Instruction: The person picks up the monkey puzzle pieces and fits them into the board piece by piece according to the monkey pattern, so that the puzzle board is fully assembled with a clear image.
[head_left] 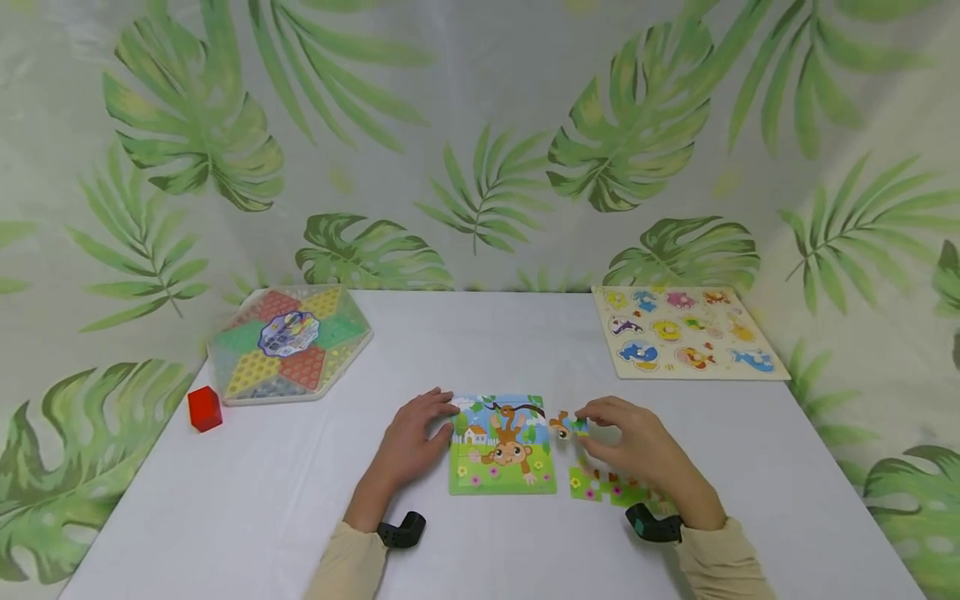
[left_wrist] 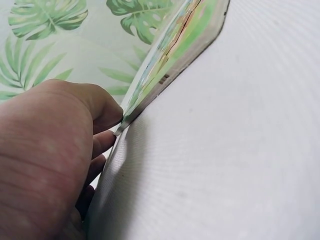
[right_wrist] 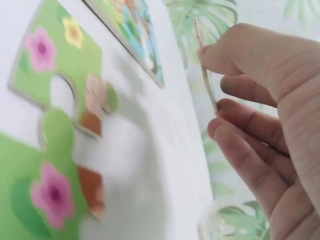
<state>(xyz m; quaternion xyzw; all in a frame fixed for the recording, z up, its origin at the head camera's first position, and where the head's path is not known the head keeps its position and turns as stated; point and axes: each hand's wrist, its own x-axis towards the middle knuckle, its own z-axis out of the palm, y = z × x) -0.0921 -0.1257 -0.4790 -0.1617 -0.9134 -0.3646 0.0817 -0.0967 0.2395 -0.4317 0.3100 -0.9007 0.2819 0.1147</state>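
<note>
a puzzle piece (head_left: 562, 425) hangs just right of the puzzle board (head_left: 504, 446), pinched between thumb and fingertips of the right hand (head_left: 637, 437); the right wrist view shows it edge-on. it looks thin, stiff and light, so 2 or 3 fingertips on its rims should do; its narrow tabs might bend or chip under a hard squeeze, and its printed face may be a little slick. the left hand (head_left: 416, 433), relaxed, rests its thumb and fingertips against the board's left edge. below the right hand lie loose pieces (head_left: 618, 493) with flowers on green. farther out on the white table (head_left: 487, 550) are a knobbed animal board (head_left: 682, 343), right, and a star-patterned game board (head_left: 288, 367) near a red block (head_left: 205, 408), left.
</note>
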